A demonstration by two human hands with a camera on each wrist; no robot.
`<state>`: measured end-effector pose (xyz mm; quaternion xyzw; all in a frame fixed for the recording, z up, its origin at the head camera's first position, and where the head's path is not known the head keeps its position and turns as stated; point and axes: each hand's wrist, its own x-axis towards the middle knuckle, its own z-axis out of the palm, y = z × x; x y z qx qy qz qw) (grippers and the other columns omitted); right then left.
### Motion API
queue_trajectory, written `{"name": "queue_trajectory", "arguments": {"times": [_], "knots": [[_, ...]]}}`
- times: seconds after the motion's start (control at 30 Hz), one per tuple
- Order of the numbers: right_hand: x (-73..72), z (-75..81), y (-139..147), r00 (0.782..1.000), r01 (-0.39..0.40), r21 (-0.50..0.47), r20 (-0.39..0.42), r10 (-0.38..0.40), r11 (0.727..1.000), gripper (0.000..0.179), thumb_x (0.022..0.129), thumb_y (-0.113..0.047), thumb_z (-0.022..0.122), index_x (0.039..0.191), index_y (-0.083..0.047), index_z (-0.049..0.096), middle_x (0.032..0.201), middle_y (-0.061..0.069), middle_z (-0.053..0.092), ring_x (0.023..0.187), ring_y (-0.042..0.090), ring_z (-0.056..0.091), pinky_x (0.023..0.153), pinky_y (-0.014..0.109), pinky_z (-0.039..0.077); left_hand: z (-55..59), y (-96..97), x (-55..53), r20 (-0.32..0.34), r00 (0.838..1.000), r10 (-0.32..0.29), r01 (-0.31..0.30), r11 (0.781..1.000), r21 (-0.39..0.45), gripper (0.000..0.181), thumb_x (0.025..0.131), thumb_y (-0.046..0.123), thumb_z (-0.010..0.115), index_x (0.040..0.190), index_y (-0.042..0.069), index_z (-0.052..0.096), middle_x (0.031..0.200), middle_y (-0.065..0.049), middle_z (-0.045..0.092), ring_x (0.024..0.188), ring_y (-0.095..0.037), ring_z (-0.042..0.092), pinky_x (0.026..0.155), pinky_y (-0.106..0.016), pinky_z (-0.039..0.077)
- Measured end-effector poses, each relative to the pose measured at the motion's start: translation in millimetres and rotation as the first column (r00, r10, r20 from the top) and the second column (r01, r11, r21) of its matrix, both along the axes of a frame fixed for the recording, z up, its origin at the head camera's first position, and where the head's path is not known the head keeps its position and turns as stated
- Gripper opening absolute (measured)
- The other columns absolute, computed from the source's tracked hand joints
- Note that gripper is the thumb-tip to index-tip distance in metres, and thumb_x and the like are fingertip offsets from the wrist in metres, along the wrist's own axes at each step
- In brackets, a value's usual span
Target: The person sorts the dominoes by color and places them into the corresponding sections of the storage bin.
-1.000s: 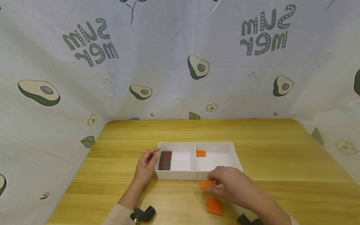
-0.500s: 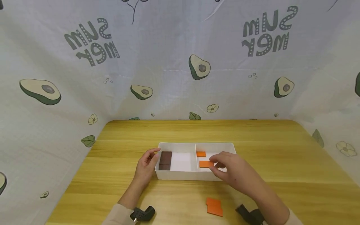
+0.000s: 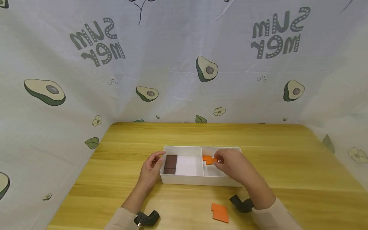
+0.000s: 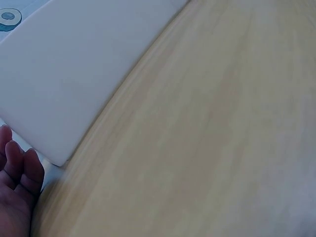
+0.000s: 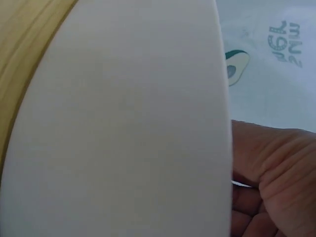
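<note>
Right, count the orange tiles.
4 visible: the far tile by the divider, the held tile in the right hand, two tiles on the table. Others may be hidden beneath.

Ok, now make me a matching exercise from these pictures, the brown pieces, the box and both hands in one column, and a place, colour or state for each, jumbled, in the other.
Things:
1. Brown pieces
2. Left hand
3. Right hand
4. Box

Places, colours or states:
A. Pinching an orange piece between the fingers
B. White
C. At the box's left end
D. Lying in the left compartment

Right pairs: 1-D, 2-C, 3-A, 4-B.
</note>
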<state>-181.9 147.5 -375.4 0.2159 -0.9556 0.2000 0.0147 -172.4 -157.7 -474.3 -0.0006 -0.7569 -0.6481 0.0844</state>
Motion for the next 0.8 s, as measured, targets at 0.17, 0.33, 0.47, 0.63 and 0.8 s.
{"name": "queue_trajectory", "arguments": {"times": [0.17, 0.33, 0.47, 0.63, 0.8], "knots": [[-11.5, -7.0, -9, 0.999, 0.029, 0.026, 0.039, -0.030, 0.999, 0.008, 0.085, -0.009, 0.079, 0.090, -0.007, 0.074, 0.082, 0.000, 0.070, 0.076, 0.015, 0.059, 0.078, 0.038, 0.054, 0.9, 0.4, 0.2, 0.001, 1.000, 0.001, -0.001, 1.000, 0.003, 0.024, 0.102, 0.010, 0.060, 0.124, 0.009, 0.069, 0.094, -0.002, 0.051, 0.078, -0.010, 0.050, 0.074, -0.020, 0.041], [-17.1, -13.9, -14, 0.992, 0.053, 0.057, 0.112, -0.059, 0.997, 0.010, 0.083, -0.010, 0.081, 0.089, -0.008, 0.073, 0.084, 0.001, 0.068, 0.077, 0.018, 0.058, 0.079, 0.041, 0.053, 2.7, 1.5, -0.1, -0.012, 1.000, -0.002, 0.002, 1.000, 0.003, 0.024, 0.102, 0.010, 0.060, 0.124, 0.009, 0.069, 0.093, -0.002, 0.052, 0.078, -0.010, 0.049, 0.074, -0.020, 0.041], [-19.7, -20.8, -15, 0.987, 0.085, 0.051, 0.133, -0.091, 0.995, 0.012, 0.082, -0.009, 0.081, 0.091, -0.008, 0.073, 0.086, 0.002, 0.069, 0.080, 0.019, 0.059, 0.079, 0.041, 0.053, 2.2, 2.4, -0.5, -0.014, 1.000, 0.000, 0.000, 1.000, -0.002, 0.024, 0.102, 0.010, 0.060, 0.124, 0.010, 0.069, 0.093, -0.002, 0.052, 0.078, -0.010, 0.050, 0.074, -0.020, 0.041], [-24.1, -29.3, -16, 0.984, 0.094, 0.050, 0.145, -0.101, 0.994, 0.011, 0.083, -0.007, 0.079, 0.092, -0.008, 0.072, 0.087, 0.004, 0.068, 0.081, 0.020, 0.059, 0.078, 0.040, 0.053, 0.9, 2.1, -0.2, -0.001, 1.000, 0.003, -0.003, 1.000, -0.007, 0.024, 0.102, 0.010, 0.060, 0.124, 0.010, 0.069, 0.093, -0.002, 0.051, 0.079, -0.010, 0.049, 0.074, -0.020, 0.041], [-27.2, -31.3, -15, 0.979, 0.111, 0.049, 0.167, -0.118, 0.993, 0.011, 0.083, -0.006, 0.077, 0.089, -0.011, 0.070, 0.084, 0.002, 0.066, 0.078, 0.019, 0.057, 0.074, 0.037, 0.051, 1.3, 1.2, -0.2, 0.002, 1.000, 0.005, -0.005, 1.000, -0.007, 0.024, 0.102, 0.010, 0.060, 0.124, 0.011, 0.069, 0.093, -0.002, 0.051, 0.078, -0.010, 0.049, 0.073, -0.020, 0.041]]}}
